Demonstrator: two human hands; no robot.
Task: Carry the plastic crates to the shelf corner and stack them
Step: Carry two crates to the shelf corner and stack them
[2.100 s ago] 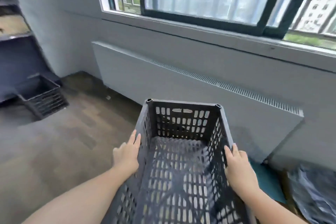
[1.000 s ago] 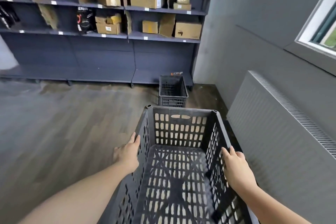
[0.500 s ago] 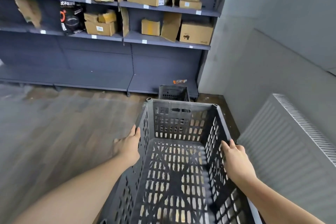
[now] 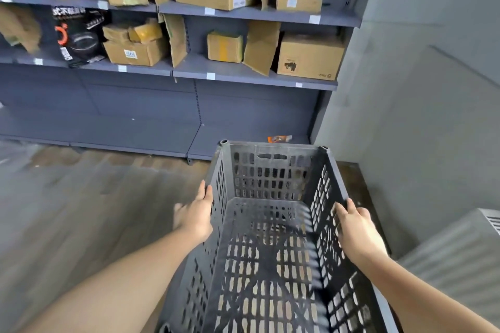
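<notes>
Dark grey slotted plastic crate [image 4: 273, 224], apparently empty, is held upright above the floor before the shelf corner.

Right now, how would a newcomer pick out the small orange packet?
Find the grey shelving unit against the back wall and follow it to its right end. On its bottom ledge, just beyond the carried crate, lies the orange packet, the only bright item there.

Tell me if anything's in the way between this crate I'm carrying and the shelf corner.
Nothing visible blocks it. The crate, held by the left hand and right hand, hides the floor just ahead. An orange packet lies on the bottom shelf, beyond the crate.
</notes>
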